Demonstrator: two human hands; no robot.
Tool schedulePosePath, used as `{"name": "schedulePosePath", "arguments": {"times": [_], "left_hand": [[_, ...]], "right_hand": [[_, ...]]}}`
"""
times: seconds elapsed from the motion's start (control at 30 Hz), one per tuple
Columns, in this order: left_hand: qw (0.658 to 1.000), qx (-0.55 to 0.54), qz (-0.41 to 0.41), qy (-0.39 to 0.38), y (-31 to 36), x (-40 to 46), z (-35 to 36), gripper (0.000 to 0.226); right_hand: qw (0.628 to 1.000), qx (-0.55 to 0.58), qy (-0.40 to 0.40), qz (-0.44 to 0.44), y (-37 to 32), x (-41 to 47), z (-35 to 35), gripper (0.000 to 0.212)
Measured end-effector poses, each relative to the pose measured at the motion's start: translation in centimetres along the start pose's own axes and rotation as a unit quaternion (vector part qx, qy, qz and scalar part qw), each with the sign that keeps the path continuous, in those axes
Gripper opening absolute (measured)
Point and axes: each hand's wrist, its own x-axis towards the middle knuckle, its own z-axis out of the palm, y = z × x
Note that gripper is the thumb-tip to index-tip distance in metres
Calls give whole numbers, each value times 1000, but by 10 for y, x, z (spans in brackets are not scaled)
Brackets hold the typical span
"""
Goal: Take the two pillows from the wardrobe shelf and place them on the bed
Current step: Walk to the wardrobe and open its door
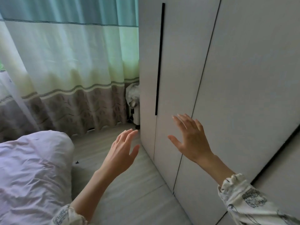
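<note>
A tall white wardrobe (235, 70) fills the right side, its doors closed, with a long black vertical handle (159, 59) on the left door. No pillows or shelf are visible. The bed (30, 172), covered in pale lilac bedding, lies at the lower left. My right hand (190, 138) is raised in front of the wardrobe door below the handle, fingers spread, holding nothing. My left hand (123, 150) hovers over the floor near the wardrobe's left corner, fingers apart and empty.
A green, white and grey curtain (69, 65) hangs along the far wall. A small white appliance on wheels (134, 104) stands between curtain and wardrobe. A narrow strip of light wood floor (129, 192) runs between bed and wardrobe, with a small dark speck on it.
</note>
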Motion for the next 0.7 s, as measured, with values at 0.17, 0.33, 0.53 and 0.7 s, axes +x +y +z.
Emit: {"name": "schedulePosePath", "arguments": {"times": [0.17,0.33,0.53,0.7], "left_hand": [[1000,1,-13,0,-44,75,17,52],[1000,-4,-4,14,-99,170,29,51],[996,-77,-24,-35,-176,284,57,50],[993,-108,8,-53,-215,382,74,45]], "right_hand": [[1000,-3,-9,-15,23,81,42,64],[1000,-10,2,-13,41,169,90,62],[997,25,-1,77,72,277,137,62],[995,-4,12,102,93,349,161,60]]}}
